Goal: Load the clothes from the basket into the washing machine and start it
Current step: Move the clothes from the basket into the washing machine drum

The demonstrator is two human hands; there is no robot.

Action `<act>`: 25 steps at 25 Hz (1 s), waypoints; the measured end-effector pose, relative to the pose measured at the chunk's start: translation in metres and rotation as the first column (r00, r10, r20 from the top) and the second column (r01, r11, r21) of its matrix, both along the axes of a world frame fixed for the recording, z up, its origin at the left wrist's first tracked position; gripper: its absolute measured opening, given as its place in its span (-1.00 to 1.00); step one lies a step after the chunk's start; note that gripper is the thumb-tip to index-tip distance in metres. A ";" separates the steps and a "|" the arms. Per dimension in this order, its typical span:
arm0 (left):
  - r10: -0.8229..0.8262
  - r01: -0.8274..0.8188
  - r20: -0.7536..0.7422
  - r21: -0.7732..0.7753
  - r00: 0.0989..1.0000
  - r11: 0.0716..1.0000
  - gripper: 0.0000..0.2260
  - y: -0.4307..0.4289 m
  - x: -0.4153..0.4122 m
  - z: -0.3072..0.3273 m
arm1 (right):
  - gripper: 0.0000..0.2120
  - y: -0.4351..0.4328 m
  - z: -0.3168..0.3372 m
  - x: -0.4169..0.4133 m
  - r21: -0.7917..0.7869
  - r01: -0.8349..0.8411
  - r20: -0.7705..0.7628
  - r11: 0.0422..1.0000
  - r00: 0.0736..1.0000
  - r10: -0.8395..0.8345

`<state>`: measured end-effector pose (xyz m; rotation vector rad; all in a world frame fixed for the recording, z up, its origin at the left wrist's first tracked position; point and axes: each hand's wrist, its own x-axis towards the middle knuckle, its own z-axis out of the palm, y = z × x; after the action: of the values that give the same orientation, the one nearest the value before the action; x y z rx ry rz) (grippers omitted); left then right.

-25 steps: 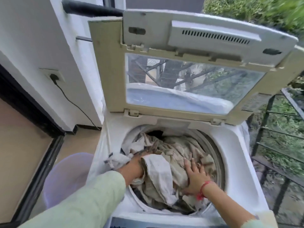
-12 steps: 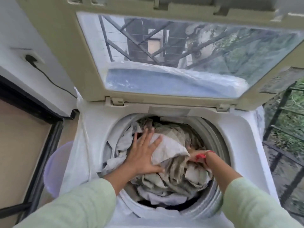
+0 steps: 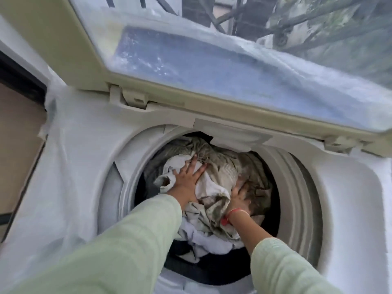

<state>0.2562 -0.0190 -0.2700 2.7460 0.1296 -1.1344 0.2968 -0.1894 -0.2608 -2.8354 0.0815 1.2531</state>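
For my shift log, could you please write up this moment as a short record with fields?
machine: white top-loading washing machine, its cream lid with a clear window raised
drum: holds a pile of beige and white clothes
left hand: flat, fingers straight, pressing on a white cloth
right hand: fingers spread, pressing on the pile; red thread at the wrist
arms: pale green sleeves
basket: not in view
stage: clothes in, lid not yet shut

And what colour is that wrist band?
The band is red; the head view shows it best.
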 end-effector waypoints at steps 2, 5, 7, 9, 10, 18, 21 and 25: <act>-0.018 0.018 -0.033 0.011 0.999 1.000 0.18 0.004 0.010 -0.016 | -0.25 -0.003 -0.015 0.025 0.013 -0.017 0.093 1.000 0.996 0.015; -0.029 0.029 -0.003 0.034 1.000 0.999 0.15 0.005 0.009 -0.034 | -0.17 -0.009 -0.034 0.018 0.033 0.064 0.185 0.997 0.980 -0.069; -0.030 0.030 0.024 0.037 0.999 0.999 0.14 0.005 0.005 -0.035 | -0.12 -0.011 -0.039 0.008 0.020 0.090 0.224 0.996 0.970 -0.092; -0.023 0.022 0.011 0.047 1.000 0.999 0.14 0.003 0.000 -0.025 | -0.13 -0.012 -0.032 0.003 -0.016 0.049 0.231 0.999 0.972 -0.044; -0.019 0.019 -0.012 0.060 1.000 0.998 0.14 0.001 -0.004 -0.016 | -0.17 -0.010 -0.020 -0.002 -0.033 0.026 0.209 0.999 0.978 -0.019; 0.104 -0.199 -0.241 -0.414 0.965 0.888 -0.37 0.038 -0.003 0.149 | 0.22 -0.034 0.123 -0.008 0.386 0.258 -0.397 0.886 0.913 -0.092; 0.588 -0.422 0.124 -0.581 0.799 0.696 -0.74 0.047 -0.023 0.166 | -0.21 -0.019 0.164 -0.010 0.664 0.620 -0.479 0.418 0.782 -0.398; 0.472 -0.417 0.265 -0.239 0.841 0.877 -0.02 0.028 -0.046 0.133 | 0.07 0.024 0.140 -0.031 0.325 0.118 0.158 0.938 0.972 -0.177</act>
<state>0.2105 0.0090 -0.1373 2.5057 0.5689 -0.5442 0.2662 -0.1651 -0.1207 -2.5976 0.0796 0.8787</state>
